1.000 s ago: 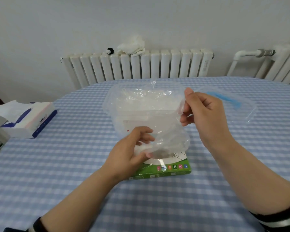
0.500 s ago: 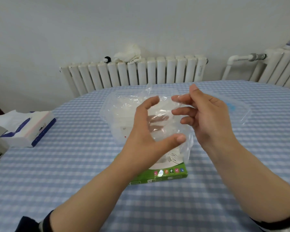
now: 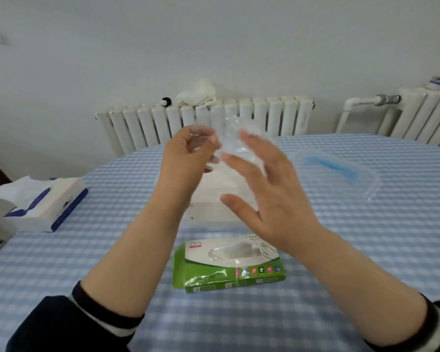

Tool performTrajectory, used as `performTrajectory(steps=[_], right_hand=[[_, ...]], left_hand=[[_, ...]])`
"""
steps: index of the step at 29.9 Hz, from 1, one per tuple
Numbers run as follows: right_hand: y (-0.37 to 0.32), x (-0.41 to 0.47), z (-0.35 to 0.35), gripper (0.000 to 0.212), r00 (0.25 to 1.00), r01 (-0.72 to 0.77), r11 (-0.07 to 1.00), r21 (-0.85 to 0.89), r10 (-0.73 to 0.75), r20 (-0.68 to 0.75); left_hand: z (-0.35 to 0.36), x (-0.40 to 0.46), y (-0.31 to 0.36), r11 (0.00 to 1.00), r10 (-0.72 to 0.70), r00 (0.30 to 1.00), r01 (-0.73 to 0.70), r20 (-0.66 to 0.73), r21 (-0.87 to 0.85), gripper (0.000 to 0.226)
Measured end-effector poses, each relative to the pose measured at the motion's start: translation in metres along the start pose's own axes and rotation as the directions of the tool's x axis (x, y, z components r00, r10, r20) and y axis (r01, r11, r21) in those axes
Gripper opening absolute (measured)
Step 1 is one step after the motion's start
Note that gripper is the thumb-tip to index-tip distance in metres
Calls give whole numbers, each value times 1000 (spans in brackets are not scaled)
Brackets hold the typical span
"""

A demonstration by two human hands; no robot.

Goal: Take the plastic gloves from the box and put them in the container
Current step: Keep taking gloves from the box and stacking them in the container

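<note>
Left hand (image 3: pixel 188 158): raised higher than half a second ago, my fingers curled and pinching one edge of the plastic glove (image 3: pixel 233 143).
Right hand (image 3: pixel 267 189): fingers spread and nearly straight, palm turned toward the glove; they touch the film but I cannot say they grip it.
Glove: half a second ago it hung as a wide loose sheet between my hands; now it is gathered into a small crumple up in front of the radiator (image 3: pixel 208 120), well above the desk (image 3: pixel 366 250).
Container (image 3: pixel 214 196): sits open on the desk directly below my hands, mostly hidden behind my left forearm; whatever is inside is too pale to make out.
Lid (image 3: pixel 338 174): lies flat on the desk, to the right of the container.
Box (image 3: pixel 229 265): green and white, nearest to me, with another glove showing at its slot.
Meaning: I judge this glove is bunched and ready to be lowered into the container; it is not in yet.
</note>
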State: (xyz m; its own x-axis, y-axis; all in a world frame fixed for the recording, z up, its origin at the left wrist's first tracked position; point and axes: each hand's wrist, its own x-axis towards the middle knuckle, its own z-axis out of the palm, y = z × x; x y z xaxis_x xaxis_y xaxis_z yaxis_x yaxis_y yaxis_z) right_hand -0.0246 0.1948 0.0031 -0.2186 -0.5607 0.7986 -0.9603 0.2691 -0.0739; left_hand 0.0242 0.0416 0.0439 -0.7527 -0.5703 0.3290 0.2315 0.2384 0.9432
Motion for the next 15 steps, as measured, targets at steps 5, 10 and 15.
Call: performTrajectory(steps=[5, 10, 15], right_hand=[[18, 31, 23, 66, 740, -236, 963, -130, 265, 618], [37, 62, 44, 59, 418, -395, 904, -162, 334, 845], [41, 81, 43, 56, 214, -351, 908, -228, 315, 925]], left_hand=[[-17, 34, -34, 924, -15, 996, 49, -93, 379, 22], [-27, 50, -58, 512, -10, 999, -22, 32, 859, 45], [-29, 53, -58, 155, 161, 963, -242, 217, 958, 43]])
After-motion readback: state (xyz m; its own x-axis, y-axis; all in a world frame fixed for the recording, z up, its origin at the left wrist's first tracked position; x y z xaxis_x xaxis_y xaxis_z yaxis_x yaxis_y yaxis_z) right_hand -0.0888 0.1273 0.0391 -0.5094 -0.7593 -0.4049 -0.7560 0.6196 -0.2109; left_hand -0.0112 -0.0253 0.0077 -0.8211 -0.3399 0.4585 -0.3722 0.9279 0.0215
